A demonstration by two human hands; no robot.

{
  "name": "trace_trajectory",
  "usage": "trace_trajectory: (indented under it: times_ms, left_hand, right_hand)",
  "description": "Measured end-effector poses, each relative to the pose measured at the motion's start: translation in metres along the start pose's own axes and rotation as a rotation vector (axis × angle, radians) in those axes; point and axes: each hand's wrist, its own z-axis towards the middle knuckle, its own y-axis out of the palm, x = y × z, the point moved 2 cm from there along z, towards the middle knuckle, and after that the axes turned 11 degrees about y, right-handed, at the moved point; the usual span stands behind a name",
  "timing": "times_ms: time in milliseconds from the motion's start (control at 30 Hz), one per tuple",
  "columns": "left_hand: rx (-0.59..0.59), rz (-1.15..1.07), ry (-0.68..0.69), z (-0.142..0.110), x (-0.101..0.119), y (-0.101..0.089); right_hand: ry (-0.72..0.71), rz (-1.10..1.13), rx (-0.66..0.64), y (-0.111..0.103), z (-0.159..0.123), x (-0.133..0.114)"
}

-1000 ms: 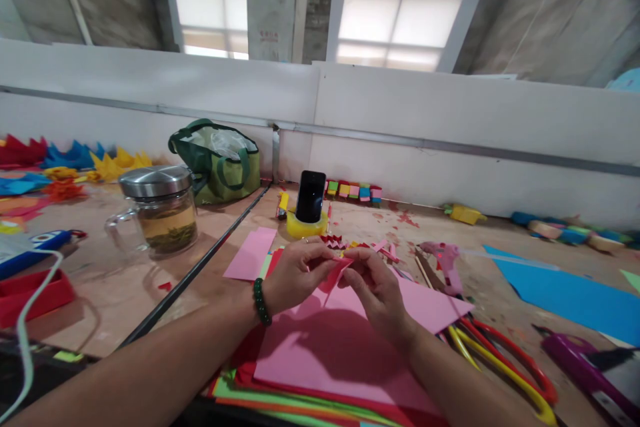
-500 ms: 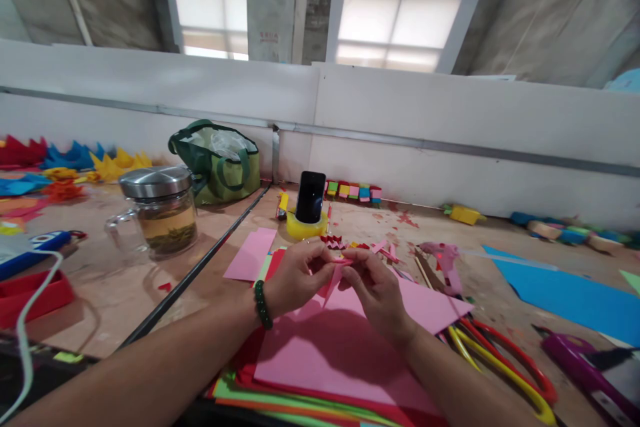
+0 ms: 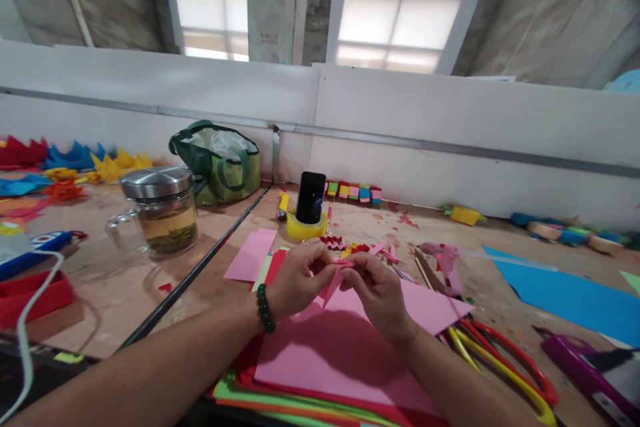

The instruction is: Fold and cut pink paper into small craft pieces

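Between my two hands is a small folded piece of pink paper point(image 3: 332, 288), its pointed end hanging down. My left hand point(image 3: 304, 275), with a green bead bracelet on the wrist, pinches its left side. On the other side, the thumb and fingers of my right hand point(image 3: 377, 290) grip it near the top fold. Part of the paper is hidden by my fingers. Below lies a large pink sheet point(image 3: 340, 363) on a stack of coloured sheets point(image 3: 265, 395). Pink and red paper strips point(image 3: 384, 250) lie just beyond my hands.
A phone point(image 3: 311, 199) leans in a yellow tape roll point(image 3: 303, 229). Scissors point(image 3: 525, 363), a pink glue gun point(image 3: 447, 267) and a purple glue gun point(image 3: 583, 370) lie right. A glass tea mug point(image 3: 167, 223) and green bag point(image 3: 235, 180) stand left.
The top of the pink paper has been folded down flatter between my fingertips. Both hands stay in nearly the same place.
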Motion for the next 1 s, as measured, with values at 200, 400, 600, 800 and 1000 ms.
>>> trace_trajectory:
  times_ms: [200,400,600,800,1000]
  left_hand:
    - [-0.044,-0.014,0.043,0.0025,0.0023,-0.0011]
    - [-0.078,0.001,0.080,0.0012,0.0016,-0.0005]
    - [-0.024,0.006,0.069,0.0004,0.0016,0.0004]
    - [-0.042,0.046,0.084,0.0005,0.0040,-0.0002]
    - [-0.048,0.041,0.052,-0.0002,0.0038,0.0001]
  right_hand:
    - [-0.031,0.026,-0.005,0.0001,-0.0023,0.0020]
    - [-0.046,0.031,-0.017,0.0000,-0.0024,0.0043]
    - [-0.048,0.013,-0.027,-0.0008,-0.0031,0.0080]
    - [-0.040,0.005,-0.022,-0.0015,-0.0036,0.0093]
    - [-0.041,0.007,-0.011,-0.0007,-0.0018,0.0083]
